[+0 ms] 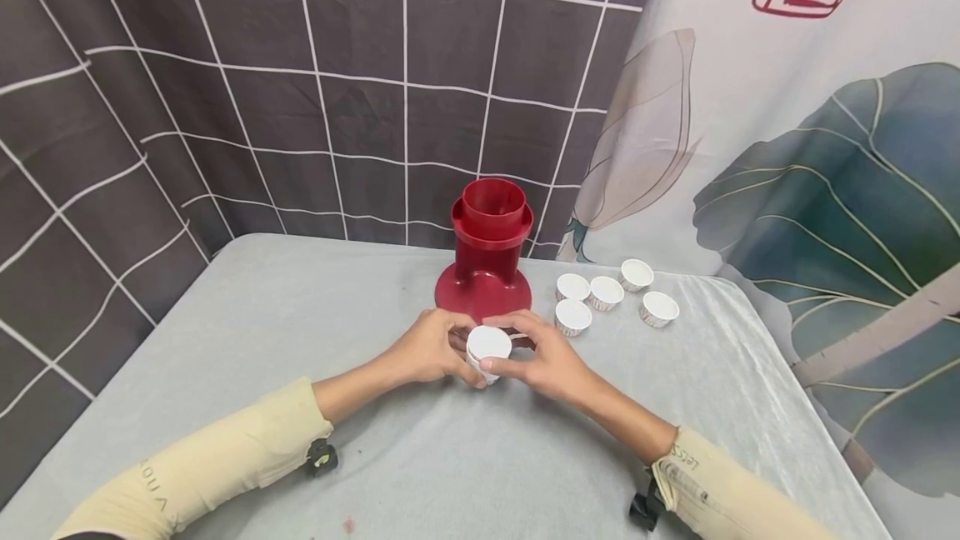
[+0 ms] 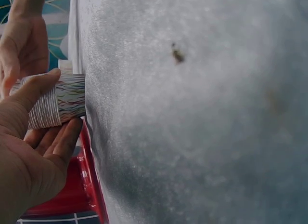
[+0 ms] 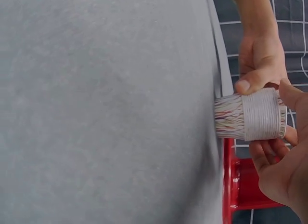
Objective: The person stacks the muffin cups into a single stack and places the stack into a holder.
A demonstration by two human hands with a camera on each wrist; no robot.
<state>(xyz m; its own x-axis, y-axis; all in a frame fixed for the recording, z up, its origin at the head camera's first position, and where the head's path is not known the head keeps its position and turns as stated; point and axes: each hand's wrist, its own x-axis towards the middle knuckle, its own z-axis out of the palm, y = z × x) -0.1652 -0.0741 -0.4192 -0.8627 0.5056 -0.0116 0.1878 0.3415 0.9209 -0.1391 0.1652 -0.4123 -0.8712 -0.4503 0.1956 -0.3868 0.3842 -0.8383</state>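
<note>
A stack of white paper baking cups (image 1: 489,342) stands on the table between both hands, just in front of a red plastic stand (image 1: 491,269). The left hand (image 1: 433,348) grips the stack from the left, its thumb at the near side. From the right, the right hand (image 1: 546,359) holds the same stack with thumb in front and fingers behind. In the left wrist view the nested cups (image 2: 71,96) show ridged sides and a coloured wavy pattern toward the table. The right wrist view shows the stack (image 3: 260,115) with the thumbs and fingers of both hands around it.
Several single white paper cups (image 1: 606,293) stand at the back right of the grey cloth-covered table (image 1: 315,307). The red stand has a wide base and a round hollow top. A dark grid-patterned curtain (image 1: 360,107) hangs behind, with a leaf-print curtain (image 1: 825,190) at right.
</note>
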